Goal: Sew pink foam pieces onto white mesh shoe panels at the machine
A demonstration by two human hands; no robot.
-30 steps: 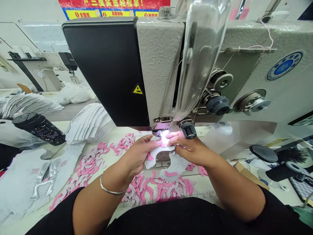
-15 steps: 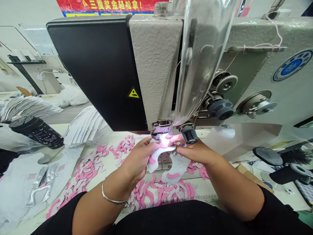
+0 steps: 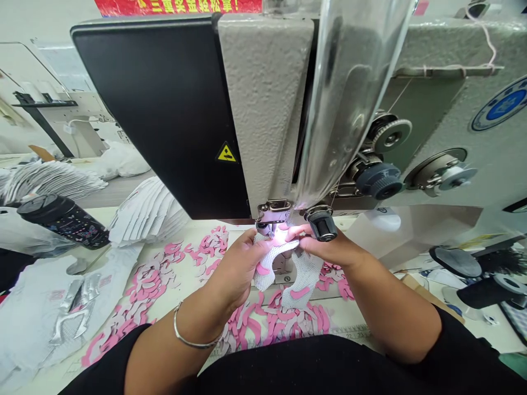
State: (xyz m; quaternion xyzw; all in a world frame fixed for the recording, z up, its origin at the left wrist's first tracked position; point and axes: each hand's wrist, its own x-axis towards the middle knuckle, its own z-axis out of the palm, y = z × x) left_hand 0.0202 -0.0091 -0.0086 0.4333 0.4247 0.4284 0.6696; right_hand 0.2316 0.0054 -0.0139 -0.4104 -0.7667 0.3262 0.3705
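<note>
A curved white mesh fabric piece (image 3: 302,269) with pink patches on it lies under the needle area of a sewing machine (image 3: 263,99). My left hand (image 3: 239,266) pinches its left side, thumb on top, close to the lit presser foot (image 3: 265,226). From the other side my right hand (image 3: 325,247) holds the piece, with its fingertips near the bright light. Glare and the machine's dark knob (image 3: 323,224) partly hide those fingertips. Two ends of the fabric hang toward me, a pink patch (image 3: 300,293) near one of them.
Loose pink and pale scraps (image 3: 280,321) cover the table around the machine bed. At the left are a stack of white cut pieces (image 3: 146,214), a dark tumbler (image 3: 61,219) and a plastic bag with silver pieces (image 3: 74,307). A black spool-like object (image 3: 480,291) stands at the right.
The view has shifted slightly, so the machine head looks a little larger. Both hands keep their hold near the needle, and the fabric appears slightly farther right in view.
</note>
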